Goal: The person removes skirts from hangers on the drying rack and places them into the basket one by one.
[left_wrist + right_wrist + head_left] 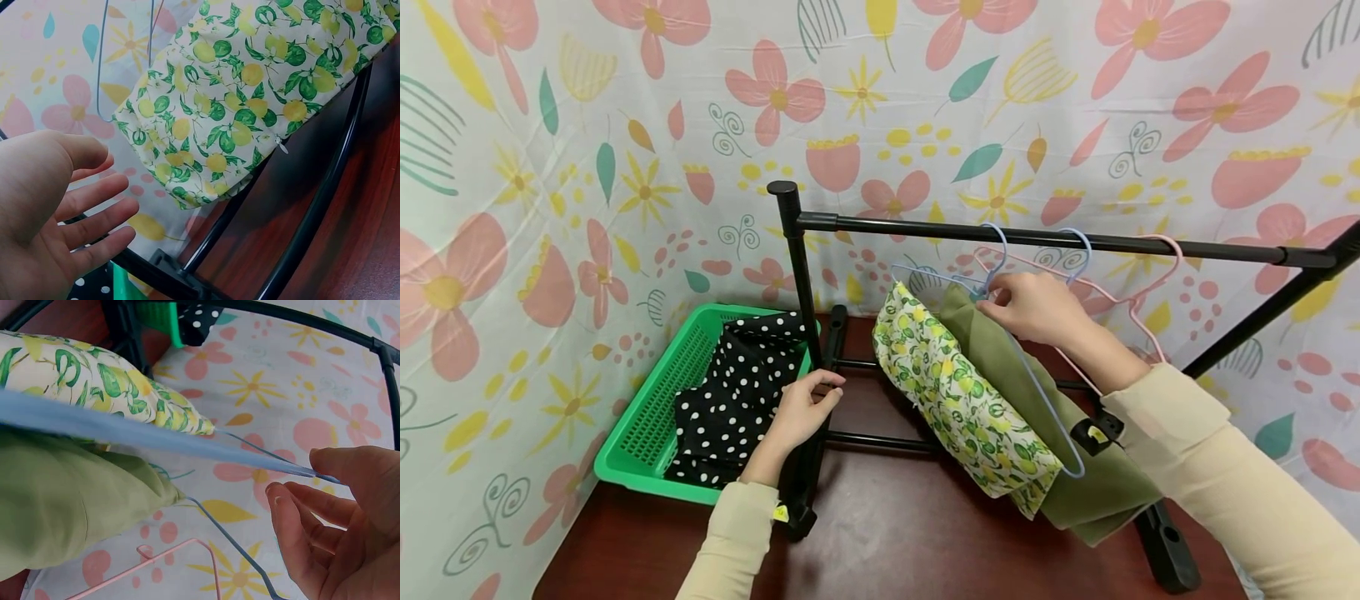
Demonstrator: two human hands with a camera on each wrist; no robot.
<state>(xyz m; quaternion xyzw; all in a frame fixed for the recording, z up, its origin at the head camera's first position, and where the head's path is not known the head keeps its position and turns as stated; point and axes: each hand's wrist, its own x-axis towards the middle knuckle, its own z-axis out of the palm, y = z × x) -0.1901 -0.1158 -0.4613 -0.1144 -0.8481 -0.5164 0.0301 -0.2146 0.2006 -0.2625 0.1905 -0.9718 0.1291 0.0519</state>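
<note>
In the head view my right hand (1030, 307) pinches a light blue hanger (1043, 382) just below its hook, which hangs over the rack's black rail (917, 228). Lemon-print cloth (955, 400) and olive green cloth (1045, 417) hang below that hand. The right wrist view has the thumb against the blue hanger (250, 459), with the green cloth (81, 506) to the left. My left hand (801, 412) is held apart from the cloths, fingers loosely bent, by the rack's left post. It holds nothing; the lemon-print cloth (250, 94) shows beyond it in the left wrist view.
A green basket (625, 442) stands at the left, with black polka-dot cloth (737, 392) in it. A pink hanger (1138, 300) and a second blue hook (1084, 250) hang further right on the rail. The rack stands on a dark red-brown table (880, 533) before a flowered curtain.
</note>
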